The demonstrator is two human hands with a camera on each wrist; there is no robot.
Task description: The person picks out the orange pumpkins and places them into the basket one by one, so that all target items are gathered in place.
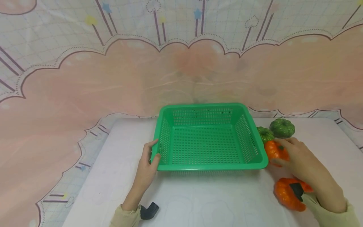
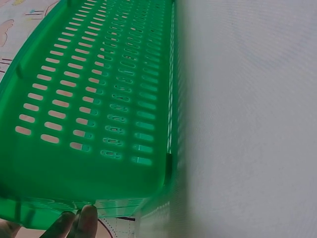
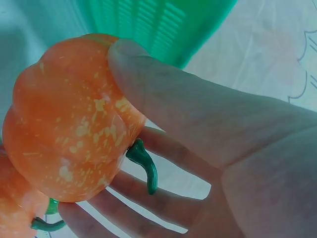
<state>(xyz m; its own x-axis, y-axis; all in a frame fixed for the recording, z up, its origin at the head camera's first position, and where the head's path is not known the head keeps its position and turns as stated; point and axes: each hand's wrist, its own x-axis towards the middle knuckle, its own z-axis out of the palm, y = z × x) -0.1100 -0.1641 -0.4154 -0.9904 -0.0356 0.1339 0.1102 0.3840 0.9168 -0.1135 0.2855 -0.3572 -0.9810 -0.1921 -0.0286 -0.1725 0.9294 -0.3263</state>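
While one green basket (image 1: 202, 146) fills the middle of the head view, looking like light, slightly flexible plastic best lifted by its smooth rim (image 1: 210, 167), the left hand (image 1: 148, 160) grips that rim near nine o'clock, thumb over the edge. The right hand (image 1: 302, 159), at the basket's three o'clock, grasps an orange pumpkin (image 1: 273, 152) between thumb and fingers. Glossy and probably an imitation, it should prove light, stiff and a little slippery, best held round its fat ribs; the thin stem (image 3: 143, 163) might snap. A second orange pumpkin (image 1: 284, 194) lies at four o'clock; whether the orange one cropped in the right wrist view is this same one, I cannot tell. Between two and three o'clock sit the farther green pumpkin (image 1: 282, 127) and the nearer green pumpkin (image 1: 264, 134). Counted: one basket, at least two orange pumpkins, two green.
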